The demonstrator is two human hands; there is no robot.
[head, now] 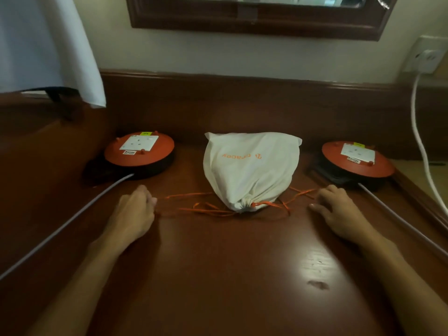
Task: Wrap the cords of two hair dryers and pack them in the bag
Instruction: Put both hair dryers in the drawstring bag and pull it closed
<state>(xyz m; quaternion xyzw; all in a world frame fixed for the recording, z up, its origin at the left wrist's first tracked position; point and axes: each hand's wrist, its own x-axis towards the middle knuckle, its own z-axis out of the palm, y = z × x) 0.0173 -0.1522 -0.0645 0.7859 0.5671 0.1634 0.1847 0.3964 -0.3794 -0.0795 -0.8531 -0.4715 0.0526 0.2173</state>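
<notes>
A white drawstring bag (251, 166) with orange lettering lies bulging in the middle of the dark wooden desk (230, 263). Its mouth is cinched shut and faces me. Orange drawstrings (194, 209) trail loosely from the mouth to both sides. My left hand (135, 210) rests on the desk left of the bag, fingers curled around the left drawstring's end. My right hand (339, 209) lies on the desk to the right, fingertips at the right drawstring's end (305, 191); whether it grips the string is unclear. No hair dryer shows.
Two orange cable reels with white sockets flank the bag, one on the left (139, 151) and one on the right (357, 161). Each trails a grey cable (68, 221) toward me. A white cord (420, 141) hangs from a wall socket at the right. White cloth (48, 44) hangs at the upper left.
</notes>
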